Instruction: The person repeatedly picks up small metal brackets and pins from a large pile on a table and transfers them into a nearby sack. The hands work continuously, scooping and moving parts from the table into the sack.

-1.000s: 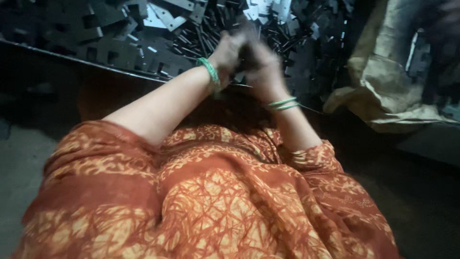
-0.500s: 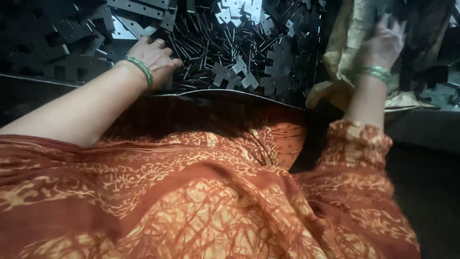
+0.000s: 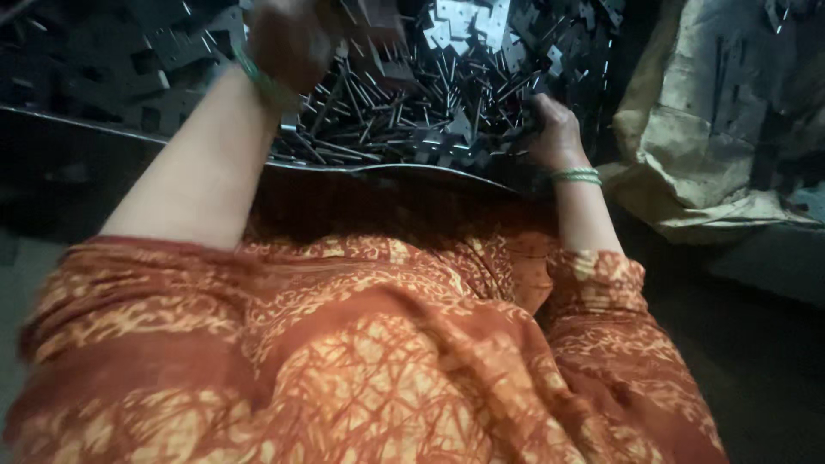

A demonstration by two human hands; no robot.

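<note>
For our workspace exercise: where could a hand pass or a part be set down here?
Bare room: the dark floor right of the lap, below the sack. Crowded: the tray heaped with metal pieces, where the left hand and right hand sit.

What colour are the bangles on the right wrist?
Green bangles, clearest in the head view.

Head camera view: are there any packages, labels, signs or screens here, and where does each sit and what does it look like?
Crumpled yellowish-brown sack: at the right, beside the pile of small dark metal parts; creased, worn and open-topped, with dark metal pieces lying on it.
Labels, signs, screens: none show.
The right hand rests on the parts near the sack; the left hand is blurred above the pile.
</note>
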